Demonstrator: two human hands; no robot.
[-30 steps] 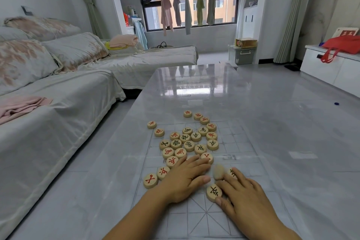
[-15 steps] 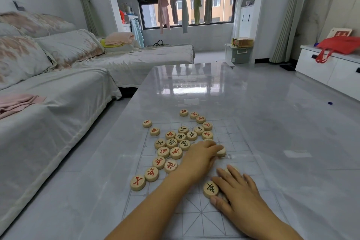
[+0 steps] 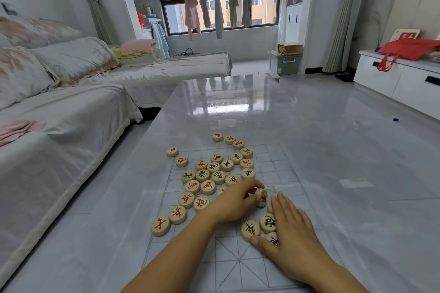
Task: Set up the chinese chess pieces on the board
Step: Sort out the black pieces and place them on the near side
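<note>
On a glossy grey table lies a transparent chess board strewn with wooden pieces; the left hand pinches one tilted piece, the right hand rests flat, fingers spread, on black-lettered pieces

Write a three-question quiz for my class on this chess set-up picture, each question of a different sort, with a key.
1. True or false: the left hand holds a chess piece tilted on its edge.
2. Multiple choice: where does the right hand lie? A) flat on the board over pieces with black characters B) on the sofa C) raised in the air
3. Fill in: the two pieces nearest the table's left edge, at the near end of the heap, bear characters in the colour ____.

Key: 1 true, the held piece stands on edge between the fingers. 2 A, beside the black-marked pieces. 3 red, see the near-left piece.
</note>
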